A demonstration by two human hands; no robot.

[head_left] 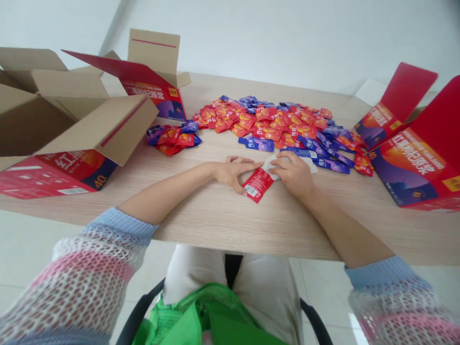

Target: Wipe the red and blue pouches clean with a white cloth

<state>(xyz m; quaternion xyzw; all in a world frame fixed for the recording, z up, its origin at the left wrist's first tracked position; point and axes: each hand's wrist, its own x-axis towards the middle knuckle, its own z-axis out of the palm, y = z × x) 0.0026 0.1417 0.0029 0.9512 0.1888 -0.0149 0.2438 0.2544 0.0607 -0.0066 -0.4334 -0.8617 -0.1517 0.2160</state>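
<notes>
A red sachet (258, 186) with a barcode and white print lies on the table in front of me, turned at an angle. My left hand (235, 173) grips it by its left side, the thumb near the lower corner and the index finger along the upper edge. A crumpled white wipe (270, 165) is pressed to the sachet's upper right end by the bent fingers of my right hand (293, 173). Part of the wipe sticks out beyond that hand, and the sachet's top end is hidden under it.
Behind my hands spreads a heap of red and blue sachets (266, 125). A smaller pile (175, 137) lies to its left. Open red cartons stand at the left (77, 165), back left (153, 91), right (413, 163) and back right (381, 122). The table's front edge (244, 247) runs before my lap.
</notes>
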